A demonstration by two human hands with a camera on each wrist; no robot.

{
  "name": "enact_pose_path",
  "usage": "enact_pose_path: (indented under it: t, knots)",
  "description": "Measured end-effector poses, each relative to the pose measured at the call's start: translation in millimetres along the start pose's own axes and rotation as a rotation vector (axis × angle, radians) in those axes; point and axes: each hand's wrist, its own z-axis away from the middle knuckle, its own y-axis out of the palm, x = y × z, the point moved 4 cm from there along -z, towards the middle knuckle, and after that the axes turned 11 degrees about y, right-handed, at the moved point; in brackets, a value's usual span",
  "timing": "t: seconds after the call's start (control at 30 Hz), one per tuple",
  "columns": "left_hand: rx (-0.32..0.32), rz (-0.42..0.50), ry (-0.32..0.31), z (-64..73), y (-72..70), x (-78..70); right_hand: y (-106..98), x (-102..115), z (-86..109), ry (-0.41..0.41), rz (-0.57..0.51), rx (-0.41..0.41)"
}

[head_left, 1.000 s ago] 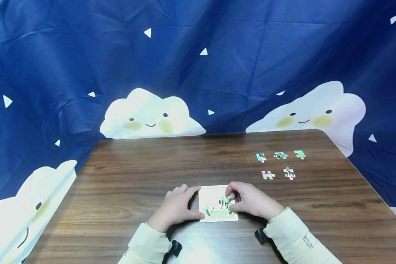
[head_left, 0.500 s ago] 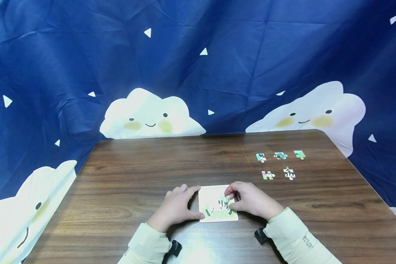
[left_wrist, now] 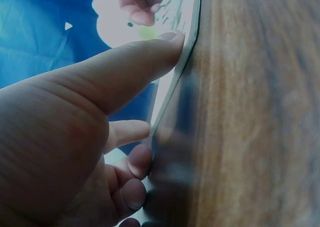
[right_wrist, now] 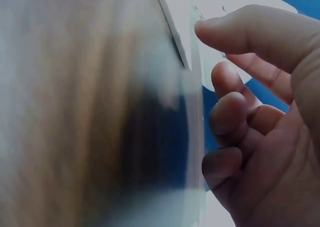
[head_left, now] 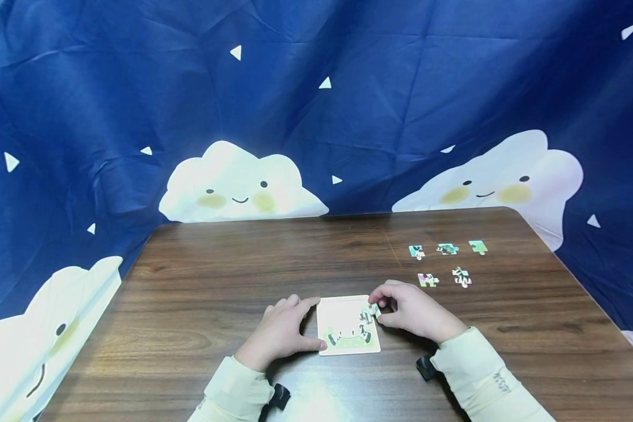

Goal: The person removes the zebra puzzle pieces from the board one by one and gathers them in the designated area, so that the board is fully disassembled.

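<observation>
A shallow white puzzle board (head_left: 343, 308) lies on the table, with part of a zebra and green grass showing along its lower side. My left hand (head_left: 283, 334) rests at its left edge, thumb pressing the lower corner and index finger at the upper corner; in the left wrist view the thumb (left_wrist: 145, 57) lies straight onto the rim. Between thumb and index finger, my right hand (head_left: 414, 310) pinches a zebra-striped jigsaw piece (head_left: 366, 317) over the board's right side. The right wrist view shows the right thumb (right_wrist: 240, 29) near the board's edge, the piece hidden there.
Several loose jigsaw pieces lie in two rows at the back right, among them a green piece (head_left: 477, 247) and a striped piece (head_left: 461, 277). A blue curtain (head_left: 364, 117) with printed clouds hangs behind the brown wooden table (head_left: 232, 258).
My right hand has shifted right and slightly away from me, bringing the striped jigsaw piece off the zebra's body toward the board's right edge. The left hand and board stay put.
</observation>
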Motion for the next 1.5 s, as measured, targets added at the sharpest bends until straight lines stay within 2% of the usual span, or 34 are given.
enact_pose_path:
  t: [0.2, 0.67, 1.07, 1.5]
  knots:
    - [0.0, -0.001, -0.001, 0.4, 0.2, 0.1, -17.4, -7.4, 2.3, 0.064, -0.072, 0.009]
    - [0.005, -0.005, -0.001, 0.6, 0.5, -0.2, -52.4, -28.7, 11.3, 0.145, -0.047, -0.086]
    - [0.007, -0.005, 0.005, 0.5, -0.2, -1.1, -71.5, -53.9, 19.2, 0.181, -0.117, -0.069]
    - [0.007, 0.0, -0.009, 0.2, -0.2, -0.9, -98.6, -82.1, 34.6, 0.283, -0.12, -0.082]
